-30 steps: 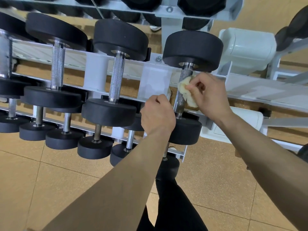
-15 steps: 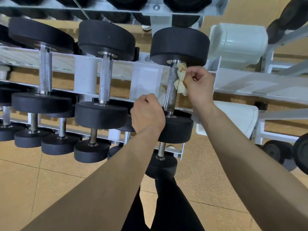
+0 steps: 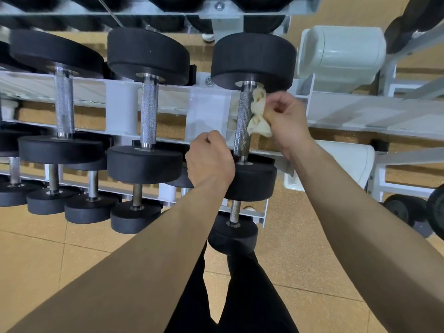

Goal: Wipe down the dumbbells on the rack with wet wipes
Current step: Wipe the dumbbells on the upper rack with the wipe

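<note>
Pinching a crumpled wipe (image 3: 258, 116) against the three o'clock side of the dumbbell (image 3: 252, 56) handle (image 3: 242, 131), at the one o'clock end of the rack (image 3: 120, 109), is the right hand (image 3: 286, 123). The left hand (image 3: 210, 162) is curled at the dumbbell's nine o'clock, and I cannot tell whether it grips anything.

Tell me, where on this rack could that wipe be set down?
Free: the white shelf rail right of the dumbbell being wiped, near the pale container. A hand fits between its handle and the neighbouring handle, though the left hand sits there. The lower row is packed.

The right hand (image 3: 284, 123) pinches a crumpled wipe (image 3: 259, 116) against a dumbbell handle (image 3: 241, 137).
</note>
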Available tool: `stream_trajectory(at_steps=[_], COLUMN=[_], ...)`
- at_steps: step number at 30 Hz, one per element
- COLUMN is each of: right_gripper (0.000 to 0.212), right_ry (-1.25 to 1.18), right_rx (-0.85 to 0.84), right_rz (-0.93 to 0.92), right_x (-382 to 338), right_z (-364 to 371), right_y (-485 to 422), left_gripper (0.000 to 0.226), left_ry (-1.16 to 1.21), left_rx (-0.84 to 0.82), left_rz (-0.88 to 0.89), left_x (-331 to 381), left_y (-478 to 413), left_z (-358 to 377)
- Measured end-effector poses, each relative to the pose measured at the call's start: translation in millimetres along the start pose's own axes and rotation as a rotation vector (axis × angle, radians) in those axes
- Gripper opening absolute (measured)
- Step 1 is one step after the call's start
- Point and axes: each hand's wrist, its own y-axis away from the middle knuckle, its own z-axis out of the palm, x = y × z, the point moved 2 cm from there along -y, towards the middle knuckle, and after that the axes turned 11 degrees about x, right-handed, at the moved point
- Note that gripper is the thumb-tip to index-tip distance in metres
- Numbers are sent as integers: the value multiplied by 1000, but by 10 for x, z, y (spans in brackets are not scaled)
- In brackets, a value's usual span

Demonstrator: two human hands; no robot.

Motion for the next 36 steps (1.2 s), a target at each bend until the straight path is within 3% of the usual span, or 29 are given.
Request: stream_trajectory(at_steps=[5,7,14,18,22,25,28,36], right_gripper=[26,28,15,21,23,14,28,52], right_ry=[-42,38,328,345,285,514,761,948], right_rx=[199,131,-340,-337,68,212,69,-185], right_rz=[-15,-56,-96,-88,-421,-799,-982,-1124], right_x=[12,72,62,-103,-455,-623,-373,-293], right_z=[125,68,-196,-209,-49,100,133,71], right_y=[132,288,565,552,556,484,406,411], left_gripper=[37,36,36,36,35,34,33,33], left_ry=[4,7,1,5,5,-7,-6,-19], left_rx=[-3,-4,-9,-7,-28,-53,-75,-80], left_rz=[-5,-4,15,9,7,-4,-26,-10], left_x=[8,3,26,30,28,49,46,40], left_y=[1,3,19,26,24,24,21,16], left_z=[-6,-8,-24,-37,-62,-86,-98,-117])
